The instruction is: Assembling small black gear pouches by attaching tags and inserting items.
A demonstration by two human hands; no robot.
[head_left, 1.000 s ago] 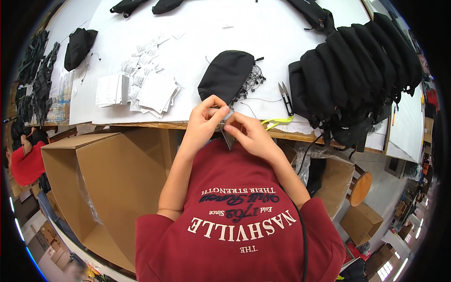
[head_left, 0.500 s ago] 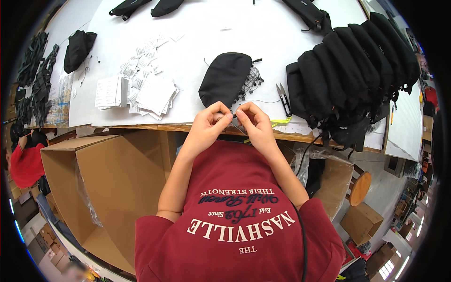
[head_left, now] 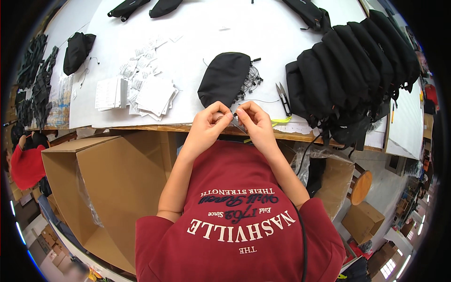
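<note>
Fingertips almost meeting, my left hand (head_left: 210,124) and my right hand (head_left: 256,126) are at the table's front edge. Each is pinched closed on a thin black cord (head_left: 235,114), whose small dark knot or end piece shows in the gap between them. The exact form of that piece is too small to make out. Just beyond my hands lies a black fabric pouch (head_left: 224,77), flat on the white table (head_left: 188,61). A tangle of thin black strings with small end pieces (head_left: 252,81) spreads along its right side. Black thread snips (head_left: 283,99) lie to the right.
A row of black pouches (head_left: 347,70) leans together on the right. Left of centre are a stack of white cards (head_left: 111,93) and loose paper tags (head_left: 152,96). An open cardboard box (head_left: 117,188) stands below the table edge at left. Another person in red (head_left: 27,162) is far left.
My hands keep almost the same pinch, with only a slight shift of the fingertips around the cord. The pouch and other table items stay as they were.
</note>
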